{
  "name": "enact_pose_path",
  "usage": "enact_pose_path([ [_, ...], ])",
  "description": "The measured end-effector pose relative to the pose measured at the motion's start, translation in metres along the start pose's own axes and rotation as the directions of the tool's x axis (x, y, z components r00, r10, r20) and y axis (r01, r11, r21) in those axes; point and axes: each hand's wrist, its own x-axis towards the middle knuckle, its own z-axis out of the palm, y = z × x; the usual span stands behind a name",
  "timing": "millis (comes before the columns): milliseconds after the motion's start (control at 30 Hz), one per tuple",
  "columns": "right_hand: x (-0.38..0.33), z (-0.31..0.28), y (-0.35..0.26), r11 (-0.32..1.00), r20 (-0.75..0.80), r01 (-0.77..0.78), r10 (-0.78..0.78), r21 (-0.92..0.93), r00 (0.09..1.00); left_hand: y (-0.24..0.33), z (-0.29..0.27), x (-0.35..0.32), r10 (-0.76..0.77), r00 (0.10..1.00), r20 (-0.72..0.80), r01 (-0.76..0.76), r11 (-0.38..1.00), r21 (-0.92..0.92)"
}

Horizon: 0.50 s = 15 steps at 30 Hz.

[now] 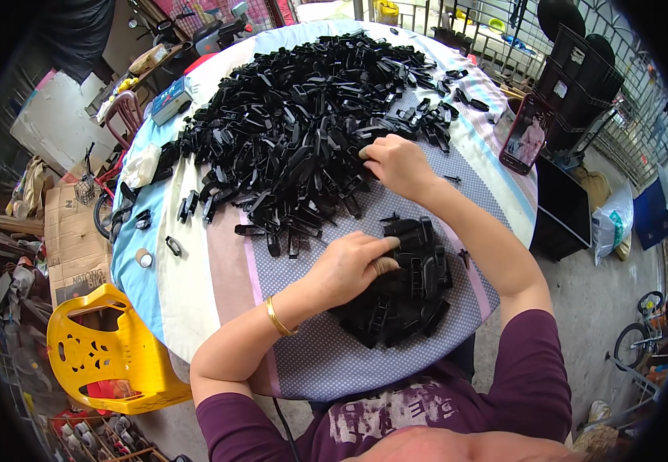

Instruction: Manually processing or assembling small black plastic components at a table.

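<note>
A large heap of black plastic clip-like pieces (295,115) covers the far and middle part of the round table. Nearer to me lies a smaller pile of the same black pieces (407,285). My left hand (349,266), with a gold bangle on its wrist, is at the left edge of this small pile. Its fingers are curled together, and what they may hold is hidden. My right hand (402,165) reaches to the right edge of the big heap. Its thumb and fingers are pinched at the heap's edge, too small to see what is between them. Tan covers show on some fingertips.
A phone (526,135) stands upright at the table's right edge. A tape roll (144,258) and a loose black piece (173,246) lie on the left. Beside the table are a yellow plastic chair (111,350), a blue box (171,100) and black crates (565,200).
</note>
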Motion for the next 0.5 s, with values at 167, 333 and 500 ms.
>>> enact_pose_path([
  [167,-0.005,-0.011,0.006,0.995,-0.01,-0.095,0.095,0.031,0.995,-0.003,-0.012,0.004,-0.055,0.993,-0.102,0.034,0.98,-0.198],
  [333,-0.002,-0.036,0.011,0.566,0.417,-0.553,0.364,0.611,0.833,-0.043,-0.031,0.049,0.228,0.927,-0.298,-0.044,0.854,0.518],
  [500,-0.001,-0.04,0.009,-0.163,0.531,-0.508,0.156,0.846,0.833,-0.071,-0.032,0.088,0.109,0.993,-0.041,-0.029,0.574,0.818],
])
